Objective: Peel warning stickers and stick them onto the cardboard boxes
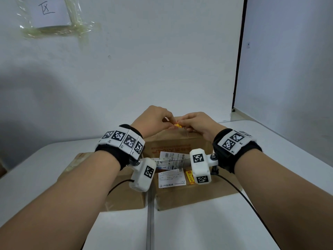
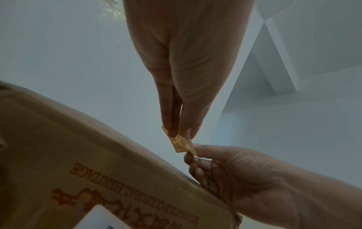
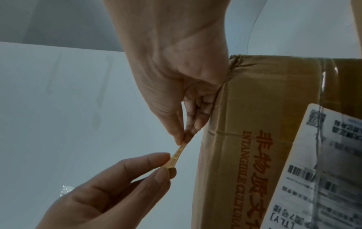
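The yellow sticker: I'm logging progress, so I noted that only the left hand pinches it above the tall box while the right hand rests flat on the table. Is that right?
Not quite. The right hand is not flat on the table; it pinches the yellow sticker too. The left wrist view shows both the right hand and the left hand gripping opposite ends of it above the tall box.

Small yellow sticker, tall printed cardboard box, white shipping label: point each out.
Small yellow sticker [image 2: 181,143]: left wrist view, its printed face.
Tall printed cardboard box [image 3: 254,100]: right wrist view, bare side panel.
White shipping label [image 3: 321,162]: right wrist view, barcode area.
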